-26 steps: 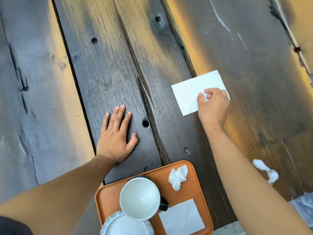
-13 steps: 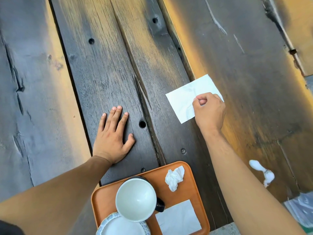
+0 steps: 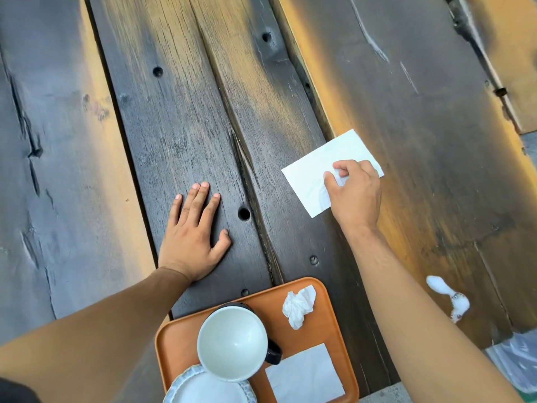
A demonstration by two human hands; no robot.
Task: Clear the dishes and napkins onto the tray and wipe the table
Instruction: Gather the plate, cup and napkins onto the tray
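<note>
Desk [image 3: 180, 117]: dark weathered wooden planks running near to far, with bolt holes, cracks and lighter orange-brown worn strips.

Tray [image 3: 325, 324]: orange, rounded corners, at the near edge of the desk, centre; partly cut off by the frame bottom.

Left hand [image 3: 191, 237]: flat on the desk, palm down, fingers straight and slightly spread, thumb out to the right. Holds nothing. Just far-left of the tray.

Right hand [image 3: 356, 196]: on the right of centre, fingers curled, pinching a bunched bit of the white napkin [image 3: 313, 175] between thumb and fingertips. The napkin is otherwise flat on the desk, rectangular, its near-right part under the hand.

Mug [image 3: 232, 341]: white inside, dark outside with dark handle to the right, upright on the tray.

Plate [image 3: 203, 388]: white with patterned rim, at the tray's near-left, partly under the mug and cut off by the frame.

Flat napkin [image 3: 305, 376]: white, on the tray's near-right.

Crumpled napkin [image 3: 299, 305]: white, on the tray's far-right corner.

White smear [image 3: 447, 295]: on the desk, near right, well apart from the tray.
</note>
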